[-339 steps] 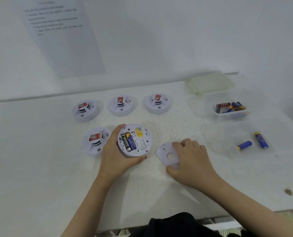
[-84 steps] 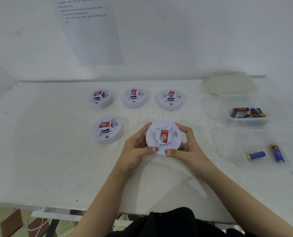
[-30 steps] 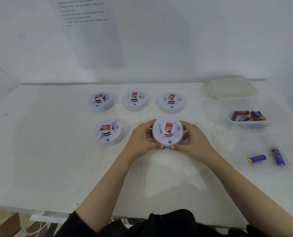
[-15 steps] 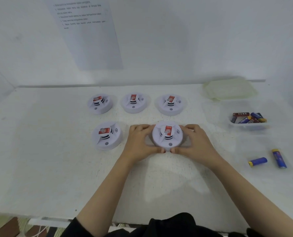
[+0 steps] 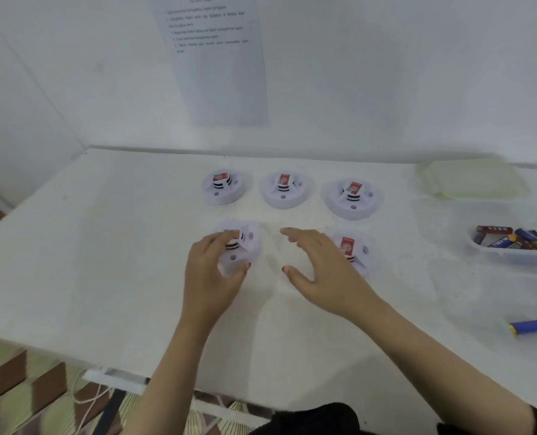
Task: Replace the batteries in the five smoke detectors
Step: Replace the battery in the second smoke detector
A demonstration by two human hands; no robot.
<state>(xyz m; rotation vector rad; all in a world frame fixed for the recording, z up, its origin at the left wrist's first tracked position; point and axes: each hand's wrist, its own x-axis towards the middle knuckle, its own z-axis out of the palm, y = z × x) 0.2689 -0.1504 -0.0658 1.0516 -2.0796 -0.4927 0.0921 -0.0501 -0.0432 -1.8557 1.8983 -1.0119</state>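
At the front of the table [image 5: 104,246], L side, the L hand [image 5: 212,271] grips the front-left detector [image 5: 245,246]: fingers curled over its top, thumb tucked at the near edge. That hold prob. suits lifting or flipping it, since the battery bay would be on the underside, which isn't visible. Motion blur smears this spot, so I can't tell if the unit has left the surface.

R hand [image 5: 317,271] holds nothing. Its fingers are spread & fairly straight, hovering btwn the two front units, w/ its back partly hiding the front-right detector [image 5: 355,249], which sits face up. Spread like that, it looks ready to join the L hand on the casing, as twisting a base off needs both.

Three more sit face up in a back row, clear of the work area: back-left detector [image 5: 221,188], back-middle detector [image 5: 284,189], back-right detector [image 5: 352,197].

Supplies are on the R side, handy for the R hand. The clear tub [image 5: 509,254] holds batteries [image 5: 509,238], and its lid [image 5: 471,178] is set aside by the wall. One loose blue battery [image 5: 527,327] lies near the front-R edge, well apart from the tub, prob. kept separate on purpose, though spent or fresh I can't say
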